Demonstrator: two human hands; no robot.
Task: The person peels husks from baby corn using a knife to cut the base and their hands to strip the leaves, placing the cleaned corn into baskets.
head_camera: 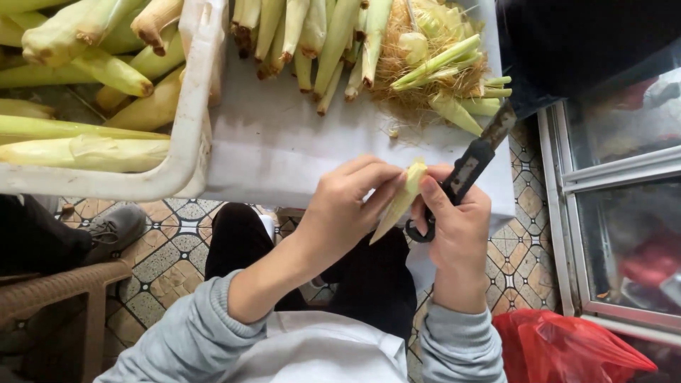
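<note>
Single head view, looking steeply down, close over lap and white table (284, 142) edge.

Pale yellow-green baby corn ear (401, 201) is showing between the left hand (345, 206) and right hand (454, 227), with a black, rust-speckled knife (474, 162); grey sleeves (186, 333) and black trousers (369, 280) are showing below. White bench (284, 142) is carrying yellow-green husked ears (312, 35) and straw-coloured silk (408, 67), white crate (186, 120) sitting left. Floor tiles (167, 252) are showing a beige-grey diamond pattern, red plastic bag (567, 347) lying bottom right.
</note>
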